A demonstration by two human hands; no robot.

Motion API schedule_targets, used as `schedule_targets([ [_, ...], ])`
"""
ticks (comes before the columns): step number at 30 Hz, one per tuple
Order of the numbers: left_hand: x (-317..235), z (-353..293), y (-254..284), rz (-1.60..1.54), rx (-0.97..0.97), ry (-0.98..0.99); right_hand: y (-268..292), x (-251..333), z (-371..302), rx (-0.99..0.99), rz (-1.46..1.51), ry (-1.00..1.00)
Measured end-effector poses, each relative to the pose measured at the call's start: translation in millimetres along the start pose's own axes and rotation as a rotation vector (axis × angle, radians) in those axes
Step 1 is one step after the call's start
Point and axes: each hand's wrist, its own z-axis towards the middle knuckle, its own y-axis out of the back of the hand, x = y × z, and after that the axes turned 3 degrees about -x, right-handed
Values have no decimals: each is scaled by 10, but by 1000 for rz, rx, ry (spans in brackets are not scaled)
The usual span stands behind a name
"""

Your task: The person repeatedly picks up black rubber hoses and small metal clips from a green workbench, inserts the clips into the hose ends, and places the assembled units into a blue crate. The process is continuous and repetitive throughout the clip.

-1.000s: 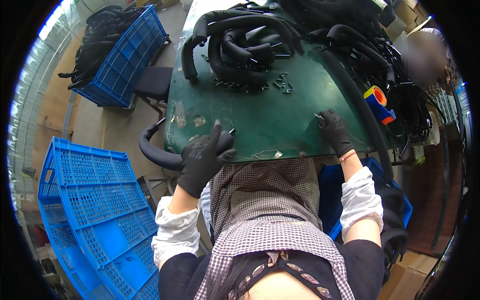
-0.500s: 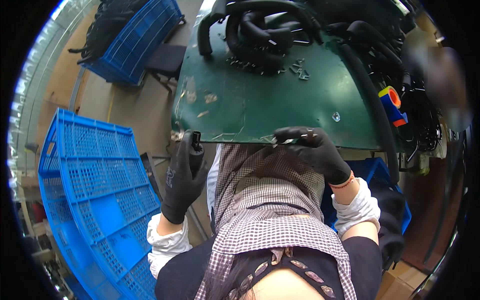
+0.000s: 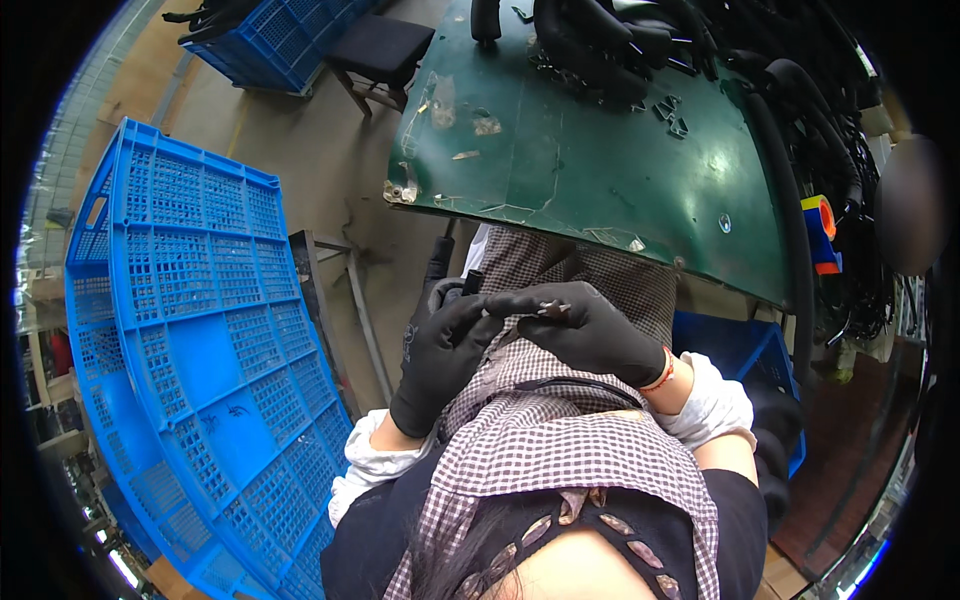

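Note:
In front of my apron, just off the table's near edge, my two black-gloved hands meet. My left hand is closed around a black foam-covered tube; a dark tube end sticks up by its thumb, and the fingers hide the rest. My right hand pinches close to that end, its fingertips touching the left hand. Small shiny metal clips show at its curled fingers; their exact number is hidden. More loose metal clips lie on the green table, beside a heap of black foam tubes.
A large blue plastic crate stands at my left, with a dark stool and another blue crate beyond. A tape roll sits by the table's right edge. A blue bin holding black pieces is at my right.
My hands have come together: the left moved right with the tube, the right moved left and off the table edge. The view has shifted, so the table sits higher and further right.

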Motion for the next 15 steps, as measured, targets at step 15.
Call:
schedule_targets([
  [15,205,20,82,-134,75,-21,-98,53,184,-86,-812,315],
])
